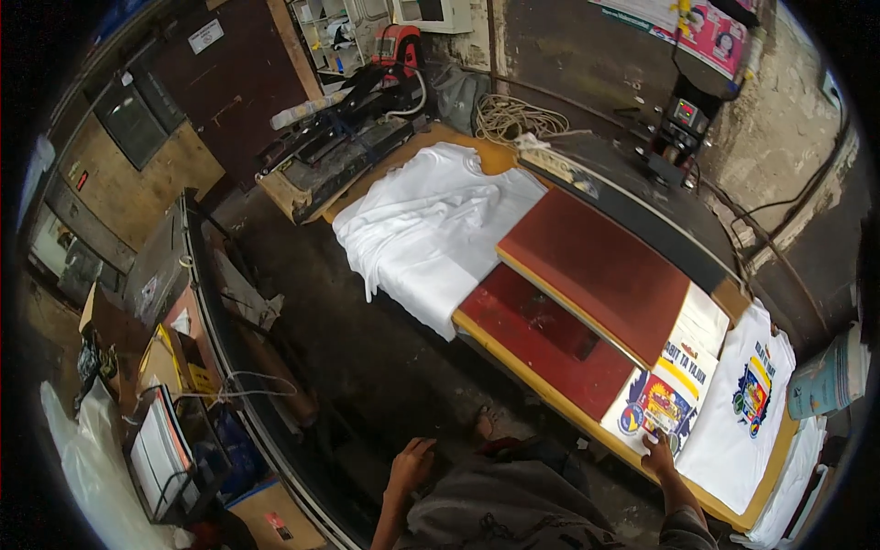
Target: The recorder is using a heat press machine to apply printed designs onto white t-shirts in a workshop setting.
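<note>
My right hand is at the near corner of a printed transfer sheet with a colourful emblem, its fingers pinched at the edge. The sheet lies on the table beside a white T-shirt with a similar print. My left hand hangs in front of my body, away from the table, fingers loosely apart with nothing seen in them. A plain white T-shirt lies rumpled at the table's far left part. Between the shirts, a brown-red board sits raised over a dark red flat surface.
A coiled rope and a black machine with a red part stand behind the table. A bucket is at the right end. On my left, a dark-edged table holds a paper rack and plastic bags.
</note>
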{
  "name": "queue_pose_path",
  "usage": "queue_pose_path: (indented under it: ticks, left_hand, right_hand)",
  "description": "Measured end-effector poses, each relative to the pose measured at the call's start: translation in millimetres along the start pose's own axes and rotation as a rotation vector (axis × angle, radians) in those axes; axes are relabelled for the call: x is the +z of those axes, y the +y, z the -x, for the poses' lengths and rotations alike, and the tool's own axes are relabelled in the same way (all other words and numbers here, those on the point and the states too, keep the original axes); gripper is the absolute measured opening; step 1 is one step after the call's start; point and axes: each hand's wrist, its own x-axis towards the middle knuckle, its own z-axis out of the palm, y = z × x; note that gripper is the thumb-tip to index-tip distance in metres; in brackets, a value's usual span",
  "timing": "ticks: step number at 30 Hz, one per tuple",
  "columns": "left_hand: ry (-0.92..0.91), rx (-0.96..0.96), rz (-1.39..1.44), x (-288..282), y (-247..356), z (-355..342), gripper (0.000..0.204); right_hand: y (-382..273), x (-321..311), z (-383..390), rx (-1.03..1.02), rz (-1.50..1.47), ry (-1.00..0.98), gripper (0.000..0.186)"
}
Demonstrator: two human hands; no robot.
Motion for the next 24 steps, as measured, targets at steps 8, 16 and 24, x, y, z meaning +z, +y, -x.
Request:
queue_pose_path:
  ticks: [8, 16, 24]
  left_hand:
    - [0.025, 0.063, 0.112, -49, -41, -146, 0.03]
    - [0.131, 0.224, 0.335, -71, -42, -399, 0.03]
    - [0.227, 0.548, 0.019, -58, -29, -633, 0.027]
  right_hand:
    - [-27, -16, -14, 0.132, 0.019, 0.111, 0.046]
    - [-296, -92, -109, -0.071, -0.288, 0.452, 0.016]
    - [-487, -113, -164, -0.306, -0.275, 0.435, 0.026]
